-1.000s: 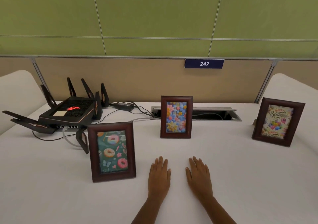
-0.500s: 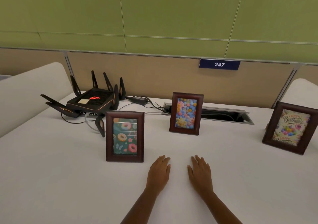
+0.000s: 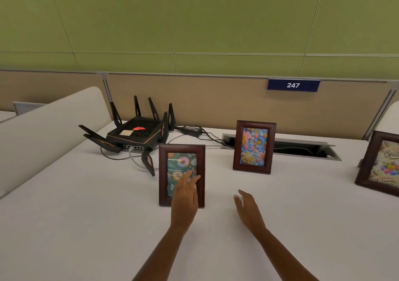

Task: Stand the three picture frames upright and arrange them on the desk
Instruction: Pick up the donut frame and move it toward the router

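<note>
Three dark wooden picture frames stand upright on the white desk. The doughnut frame is nearest, left of centre. The flower frame stands further back in the middle. The birthday frame is at the right, cut off by the image edge. My left hand is raised in front of the doughnut frame's lower right part, fingers apart and covering some of the picture; I cannot tell whether it touches it. My right hand hovers over the desk right of that frame, fingers apart and empty.
A black router with several antennas sits at the back left, its cables and power brick trailing to an open cable slot behind the flower frame. White rounded dividers flank the desk. A beige partition with a "247" sign backs it.
My left hand has lifted off the desk and moved forward-left in front of the doughnut frame. My right hand has risen slightly. The view has turned left, pushing the birthday frame to the edge.
</note>
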A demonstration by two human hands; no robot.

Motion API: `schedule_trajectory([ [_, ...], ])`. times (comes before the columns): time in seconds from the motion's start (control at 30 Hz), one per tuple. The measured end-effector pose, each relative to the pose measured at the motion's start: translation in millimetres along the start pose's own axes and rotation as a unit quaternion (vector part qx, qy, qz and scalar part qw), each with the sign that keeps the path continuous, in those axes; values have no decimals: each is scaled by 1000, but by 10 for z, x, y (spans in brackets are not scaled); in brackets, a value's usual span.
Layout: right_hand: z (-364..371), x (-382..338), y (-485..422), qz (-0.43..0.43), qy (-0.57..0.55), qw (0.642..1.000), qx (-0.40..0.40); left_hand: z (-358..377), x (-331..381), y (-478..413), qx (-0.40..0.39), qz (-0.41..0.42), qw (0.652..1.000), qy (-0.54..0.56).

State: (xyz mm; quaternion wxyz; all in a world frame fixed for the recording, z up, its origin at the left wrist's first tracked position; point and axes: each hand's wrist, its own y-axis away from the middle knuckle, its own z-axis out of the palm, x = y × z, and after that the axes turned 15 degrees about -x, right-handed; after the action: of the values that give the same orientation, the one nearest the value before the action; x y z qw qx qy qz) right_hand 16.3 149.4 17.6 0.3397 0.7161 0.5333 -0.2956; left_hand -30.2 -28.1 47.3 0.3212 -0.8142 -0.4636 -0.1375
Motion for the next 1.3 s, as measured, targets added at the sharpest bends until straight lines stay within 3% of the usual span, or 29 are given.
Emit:
schedule_trajectory([
  [0.3,524,-691,-302,-41,-171,984,22,-476,-673,-220,26,-110,978,176],
  [0.43,666,-814,-413,-45,-197,979,-1,-517,-861,-373,-65,-193,932,300],
  [0.7,756,-803,-472,-49,-272,960,-32,-434,-1030,-602,-198,-232,821,483],
  [0.93,730,-830,-510,-29,-367,929,-34,-417,-1057,-724,-240,-247,780,523],
  [1.13,769,-911,-499,-48,-449,892,1,-488,-1067,-728,-274,-229,773,524],
  [1.3,719,-1102,-514,-72,-430,900,13,-605,-1075,-788,-252,-213,762,558],
])
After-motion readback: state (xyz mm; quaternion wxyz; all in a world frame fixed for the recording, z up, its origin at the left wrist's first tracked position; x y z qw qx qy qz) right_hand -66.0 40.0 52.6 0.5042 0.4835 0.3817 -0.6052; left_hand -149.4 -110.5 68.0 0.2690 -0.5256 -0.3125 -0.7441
